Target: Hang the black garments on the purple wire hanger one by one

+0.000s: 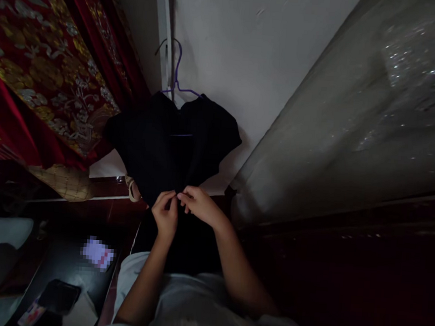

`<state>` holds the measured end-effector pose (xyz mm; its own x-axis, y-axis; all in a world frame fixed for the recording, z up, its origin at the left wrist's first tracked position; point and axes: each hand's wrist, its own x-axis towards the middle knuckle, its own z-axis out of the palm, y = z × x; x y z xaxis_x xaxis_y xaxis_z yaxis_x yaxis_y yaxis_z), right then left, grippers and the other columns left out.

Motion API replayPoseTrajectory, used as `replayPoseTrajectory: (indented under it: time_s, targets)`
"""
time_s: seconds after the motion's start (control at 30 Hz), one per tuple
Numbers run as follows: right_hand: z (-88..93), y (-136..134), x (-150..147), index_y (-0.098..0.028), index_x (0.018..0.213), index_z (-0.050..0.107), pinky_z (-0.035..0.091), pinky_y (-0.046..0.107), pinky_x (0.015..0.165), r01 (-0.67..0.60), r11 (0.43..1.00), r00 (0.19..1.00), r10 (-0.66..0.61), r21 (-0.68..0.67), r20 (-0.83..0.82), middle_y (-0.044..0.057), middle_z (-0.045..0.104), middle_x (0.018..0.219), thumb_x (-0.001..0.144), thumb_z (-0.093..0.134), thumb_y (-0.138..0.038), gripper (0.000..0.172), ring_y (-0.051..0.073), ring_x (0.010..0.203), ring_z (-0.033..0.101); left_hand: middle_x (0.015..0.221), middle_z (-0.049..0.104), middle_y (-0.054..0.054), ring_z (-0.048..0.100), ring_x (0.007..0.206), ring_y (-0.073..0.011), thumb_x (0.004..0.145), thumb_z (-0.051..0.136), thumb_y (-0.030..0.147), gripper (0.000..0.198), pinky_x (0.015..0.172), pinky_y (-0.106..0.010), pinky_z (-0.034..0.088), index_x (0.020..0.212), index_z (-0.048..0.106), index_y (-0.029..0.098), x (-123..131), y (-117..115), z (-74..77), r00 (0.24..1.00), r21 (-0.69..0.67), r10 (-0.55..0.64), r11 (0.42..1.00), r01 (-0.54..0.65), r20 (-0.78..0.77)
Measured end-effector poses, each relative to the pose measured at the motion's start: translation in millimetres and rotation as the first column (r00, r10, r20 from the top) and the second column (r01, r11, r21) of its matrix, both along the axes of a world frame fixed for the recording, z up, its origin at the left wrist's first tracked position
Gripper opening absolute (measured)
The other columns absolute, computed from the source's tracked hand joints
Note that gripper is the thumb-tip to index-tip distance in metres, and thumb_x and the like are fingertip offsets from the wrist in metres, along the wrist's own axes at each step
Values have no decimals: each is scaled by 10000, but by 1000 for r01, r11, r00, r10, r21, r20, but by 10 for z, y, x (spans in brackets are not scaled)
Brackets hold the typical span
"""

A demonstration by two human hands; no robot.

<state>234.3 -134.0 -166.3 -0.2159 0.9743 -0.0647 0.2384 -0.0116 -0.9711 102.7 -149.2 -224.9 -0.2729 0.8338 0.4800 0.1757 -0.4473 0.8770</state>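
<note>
A black short-sleeved top [140, 147] hangs on a purple hanger [177, 83] against the wall, its front open in a V at the neck. My left hand [165, 214] pinches the front edge at the bottom of that V, thumb and forefinger forming a loop. My right hand [198, 204] is closed at the same spot, its fingertips touching or nearly touching the left ones. Whether a button lies between the fingertips is too dark and small to make out. Below the hands, the dark cloth blends into shadow.
Red embroidered drapery [60, 62] hangs at the left, with a woven bag [65, 182] and a beige sandal [132, 189] below it. A low dark table [60, 256] holds a blurred phone [98, 253] and a black object [59, 296]. Clear plastic sheeting [335, 126] covers something on the right.
</note>
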Motion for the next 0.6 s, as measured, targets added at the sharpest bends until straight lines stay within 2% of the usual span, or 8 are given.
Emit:
replayPoseTrajectory:
  time_s: [0.13, 0.23, 0.3, 0.4, 0.47, 0.53, 0.6]
  targets:
    - [-2, 19, -96, -158, 734, 650, 328, 211, 424, 8, 996, 956, -34, -90, -291, -5, 603, 606, 807, 691, -469, 321, 87, 440, 524, 836, 719, -49, 708, 775, -173, 923, 710, 340, 188, 722, -264, 575, 941, 726, 154, 6, 12, 35, 993, -102, -14, 994, 25, 113]
    - [143, 229, -72, -138, 699, 696, 262, 207, 388, 80, 986, 901, -135, -148, -412, -13, 550, 510, 727, 759, -481, 350, 63, 387, 429, 802, 696, -32, 687, 732, -152, 939, 701, 373, 218, 686, -231, 547, 919, 685, 156, 5, 31, -18, 992, -130, -56, 989, 71, 115]
    - [376, 511, -26, -129, 682, 696, 230, 198, 375, 166, 976, 868, -212, -140, -449, -11, 549, 504, 723, 782, -415, 302, 46, 378, 398, 798, 683, -30, 675, 727, -147, 949, 686, 377, 224, 678, -223, 533, 903, 674, 158, 17, 59, -83, 996, -128, -77, 988, 83, 50]
    - [890, 1029, 30, -137, 676, 651, 211, 171, 373, 334, 942, 807, -307, -40, -505, -22, 552, 544, 799, 773, -295, 235, 24, 395, 388, 783, 660, -30, 656, 716, -149, 971, 656, 369, 227, 672, -229, 517, 873, 662, 164, 85, 99, -186, 989, -118, -121, 987, 110, -91]
    - [1222, 1295, 35, -148, 701, 617, 245, 151, 384, 398, 916, 790, -322, 39, -522, -21, 571, 588, 867, 755, -297, 263, 25, 430, 427, 776, 647, -34, 650, 719, -158, 986, 640, 365, 234, 670, -241, 513, 862, 657, 167, 153, 116, -205, 980, -96, -129, 989, 115, -154]
    - [1449, 1409, 21, -153, 741, 612, 294, 147, 400, 386, 915, 815, -280, 115, -508, -16, 586, 620, 916, 738, -351, 292, 34, 462, 466, 797, 654, -46, 660, 752, -173, 1002, 628, 360, 234, 698, -262, 528, 871, 665, 169, 207, 144, -127, 968, -57, -149, 988, 141, -204]
    - [1551, 1371, 12, -167, 797, 612, 335, 158, 418, 343, 922, 844, -219, 181, -489, -17, 592, 639, 926, 742, -426, 318, 50, 487, 503, 893, 695, -72, 687, 833, -192, 1011, 628, 361, 210, 769, -292, 557, 946, 693, 172, 217, 210, 88, 941, -6, -212, 976, 218, -265]
